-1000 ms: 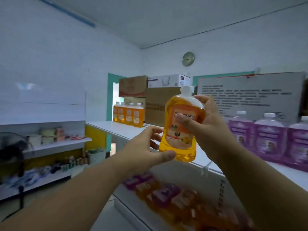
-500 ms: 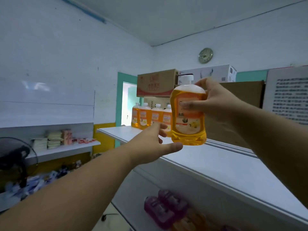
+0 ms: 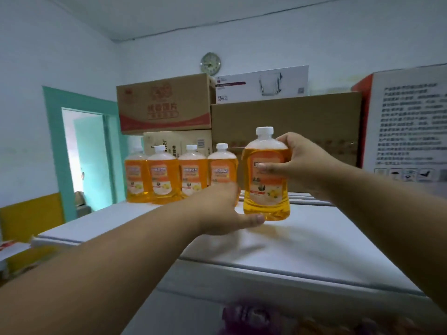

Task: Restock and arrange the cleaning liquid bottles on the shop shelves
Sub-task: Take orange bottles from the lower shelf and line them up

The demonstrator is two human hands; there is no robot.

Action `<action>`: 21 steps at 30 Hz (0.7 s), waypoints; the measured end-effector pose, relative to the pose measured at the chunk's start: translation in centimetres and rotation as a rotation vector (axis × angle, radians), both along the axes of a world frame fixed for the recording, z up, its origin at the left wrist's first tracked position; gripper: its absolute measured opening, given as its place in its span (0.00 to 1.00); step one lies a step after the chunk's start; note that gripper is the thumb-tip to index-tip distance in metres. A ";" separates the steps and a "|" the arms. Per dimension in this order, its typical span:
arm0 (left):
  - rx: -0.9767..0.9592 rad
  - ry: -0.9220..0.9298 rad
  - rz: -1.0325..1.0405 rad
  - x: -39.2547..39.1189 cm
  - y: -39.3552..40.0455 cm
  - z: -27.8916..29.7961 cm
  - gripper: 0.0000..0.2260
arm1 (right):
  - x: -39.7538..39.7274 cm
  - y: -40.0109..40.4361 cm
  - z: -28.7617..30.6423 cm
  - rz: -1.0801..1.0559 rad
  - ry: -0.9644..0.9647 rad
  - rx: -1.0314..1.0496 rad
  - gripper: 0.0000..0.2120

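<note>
Behind held bottle (image 3: 266, 180): four bottles (image 3: 180, 175), boxes (image 3: 285, 122); right fingers (image 3: 273, 168) clamp it.

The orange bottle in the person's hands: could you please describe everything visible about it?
The clear plastic bottle of orange liquid has a white screw cap and an orange-and-white label with a lemon picture. It stands upright at the white top shelf. The right hand grips its side; the left hand touches its base.
</note>
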State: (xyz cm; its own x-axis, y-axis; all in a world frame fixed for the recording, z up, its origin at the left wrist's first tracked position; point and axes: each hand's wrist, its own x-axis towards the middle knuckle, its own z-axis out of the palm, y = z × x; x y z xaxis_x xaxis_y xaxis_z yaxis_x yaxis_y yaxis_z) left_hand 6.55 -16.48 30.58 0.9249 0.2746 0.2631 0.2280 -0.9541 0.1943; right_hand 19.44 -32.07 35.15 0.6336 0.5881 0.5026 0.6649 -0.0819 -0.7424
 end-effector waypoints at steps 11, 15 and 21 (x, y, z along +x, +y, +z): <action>0.164 0.199 -0.073 3.6 4.5 -2.1 0.35 | 3.8 4.0 -2.4 -0.136 0.111 -0.132 0.33; 0.177 0.183 -0.077 3.6 4.7 -2.5 0.36 | 4.5 3.8 -3.0 -0.142 -0.007 -0.230 0.50; 0.176 0.163 -0.088 3.3 4.6 -2.6 0.34 | 5.4 6.5 -2.8 -0.283 -0.177 -0.307 0.47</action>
State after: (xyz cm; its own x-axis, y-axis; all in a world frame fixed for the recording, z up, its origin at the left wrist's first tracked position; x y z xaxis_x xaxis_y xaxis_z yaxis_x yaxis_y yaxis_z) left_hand 9.85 -11.91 27.95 0.9774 0.1542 0.1450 0.1571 -0.9875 -0.0090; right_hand 24.88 -25.53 32.38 0.7111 0.5429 0.4469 0.6990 -0.4773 -0.5324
